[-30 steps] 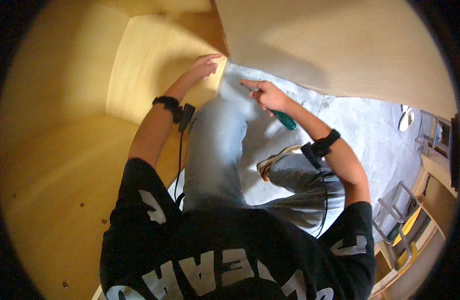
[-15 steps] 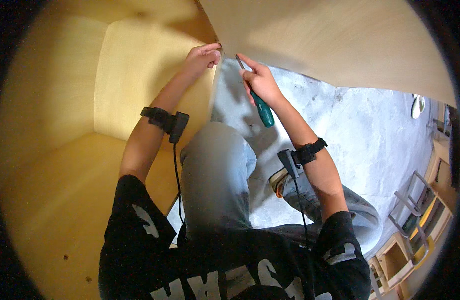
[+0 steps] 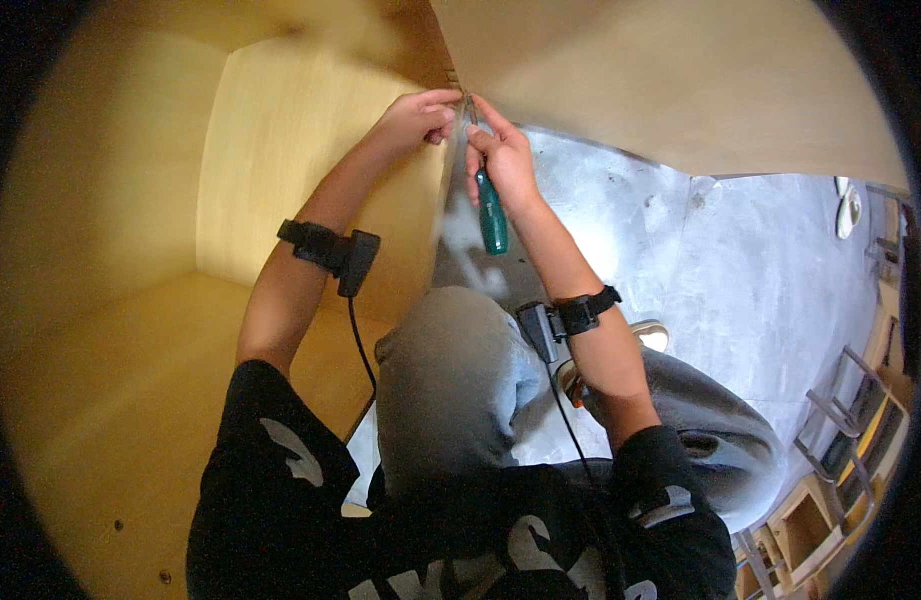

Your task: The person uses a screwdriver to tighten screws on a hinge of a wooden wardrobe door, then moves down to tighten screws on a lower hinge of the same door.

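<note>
My right grip (image 3: 504, 163) is wrapped round the green-handled screwdriver (image 3: 492, 217), raised to the edge of the wood panel (image 3: 680, 80). Nearly meets my left grip (image 3: 417, 118); clear gap a second ago. Left index extended (holding anything? can't tell). Screwdriver tip blurred.

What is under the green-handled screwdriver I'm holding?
Around the green-handled screwdriver's lower end, grey floor shows, partly in shadow. The patch directly behind the handle is covered by it, and your right hand hides whatever lies behind that.
</note>
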Tool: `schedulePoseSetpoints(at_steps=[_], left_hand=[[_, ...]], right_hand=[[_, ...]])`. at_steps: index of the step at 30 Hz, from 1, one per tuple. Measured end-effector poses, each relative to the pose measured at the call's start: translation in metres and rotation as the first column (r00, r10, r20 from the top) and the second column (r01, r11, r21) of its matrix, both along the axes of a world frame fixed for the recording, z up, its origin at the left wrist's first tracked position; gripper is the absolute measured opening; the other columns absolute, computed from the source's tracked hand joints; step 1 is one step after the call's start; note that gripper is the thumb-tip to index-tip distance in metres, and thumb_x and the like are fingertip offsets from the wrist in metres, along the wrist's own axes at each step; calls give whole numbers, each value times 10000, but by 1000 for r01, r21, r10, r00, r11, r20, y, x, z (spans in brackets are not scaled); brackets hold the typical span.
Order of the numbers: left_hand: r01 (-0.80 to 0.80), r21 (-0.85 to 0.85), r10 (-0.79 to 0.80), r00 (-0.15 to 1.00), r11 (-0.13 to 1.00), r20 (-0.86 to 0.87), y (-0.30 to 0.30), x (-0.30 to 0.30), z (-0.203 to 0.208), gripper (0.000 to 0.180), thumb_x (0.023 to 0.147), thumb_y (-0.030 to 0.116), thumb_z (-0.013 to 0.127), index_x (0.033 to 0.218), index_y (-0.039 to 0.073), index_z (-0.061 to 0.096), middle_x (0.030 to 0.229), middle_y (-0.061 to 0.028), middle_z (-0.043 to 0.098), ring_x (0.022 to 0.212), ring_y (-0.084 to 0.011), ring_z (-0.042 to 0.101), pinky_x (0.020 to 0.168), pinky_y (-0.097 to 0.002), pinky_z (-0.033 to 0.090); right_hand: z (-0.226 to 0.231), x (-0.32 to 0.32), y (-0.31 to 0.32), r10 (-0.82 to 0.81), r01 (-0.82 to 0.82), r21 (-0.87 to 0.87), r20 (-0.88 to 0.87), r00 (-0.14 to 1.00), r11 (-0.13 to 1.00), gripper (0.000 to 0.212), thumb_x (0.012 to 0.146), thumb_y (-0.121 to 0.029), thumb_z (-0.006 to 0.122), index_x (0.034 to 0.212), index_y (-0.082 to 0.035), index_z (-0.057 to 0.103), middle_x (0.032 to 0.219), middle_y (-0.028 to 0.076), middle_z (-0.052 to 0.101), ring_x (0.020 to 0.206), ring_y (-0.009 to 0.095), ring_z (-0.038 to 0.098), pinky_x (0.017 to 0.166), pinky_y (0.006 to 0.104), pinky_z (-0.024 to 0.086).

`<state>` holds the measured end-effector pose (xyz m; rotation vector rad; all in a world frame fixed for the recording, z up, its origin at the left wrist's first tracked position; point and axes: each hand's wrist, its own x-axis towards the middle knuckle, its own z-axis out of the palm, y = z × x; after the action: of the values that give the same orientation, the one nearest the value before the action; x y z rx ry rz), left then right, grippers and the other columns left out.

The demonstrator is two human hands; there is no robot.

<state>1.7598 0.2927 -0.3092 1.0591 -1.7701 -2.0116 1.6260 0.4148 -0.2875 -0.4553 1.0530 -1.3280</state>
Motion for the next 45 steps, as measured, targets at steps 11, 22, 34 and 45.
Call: schedulePoseSetpoints(at_steps=[11, 22, 34, 45], left_hand=[[41, 722, -2, 998, 691, -55, 36, 44, -36, 282, 872, 358, 399, 742, 136, 515, 623, 19, 481, 546, -113, 442, 523, -254, 353], [382, 625, -467, 884, 680, -32, 66, 37, -8, 226, 839, 330, 589, 804, 109, 557, 634, 65, 420, 522, -46, 350, 454, -201, 262], [373, 757, -301, 922, 537, -241, 71, 47, -21, 507, 869, 328, 528, 1309, 150, 349, 684, 47, 313, 530, -68, 293, 465, -194, 244], [318, 418, -329, 943, 851, -49, 76, 43, -25, 225, 865, 326, 571, 872, 105, 532, 584, 76, 294, 476, -34, 256, 430, -197, 191]], right_hand=[[-42, 40, -10, -203, 201, 57, 477, 855, 978, 135, 908, -144, 452, 810, -53, 472, 668, 66, 506, 596, 184, 500, 563, 296, 422], [-41, 25, -8, -264, 256, 82, 465, 845, 963, 98, 872, -65, 465, 891, 11, 524, 683, 94, 552, 580, 176, 532, 547, 270, 438], [-41, 5, -6, -126, 104, 85, 315, 941, 991, 100, 857, -89, 551, 891, 4, 563, 708, 44, 544, 597, 135, 479, 564, 259, 406], [-25, 16, -10, -178, 169, 59, 430, 885, 984, 114, 874, -124, 533, 853, -14, 553, 799, 84, 597, 679, 150, 543, 630, 267, 444]])
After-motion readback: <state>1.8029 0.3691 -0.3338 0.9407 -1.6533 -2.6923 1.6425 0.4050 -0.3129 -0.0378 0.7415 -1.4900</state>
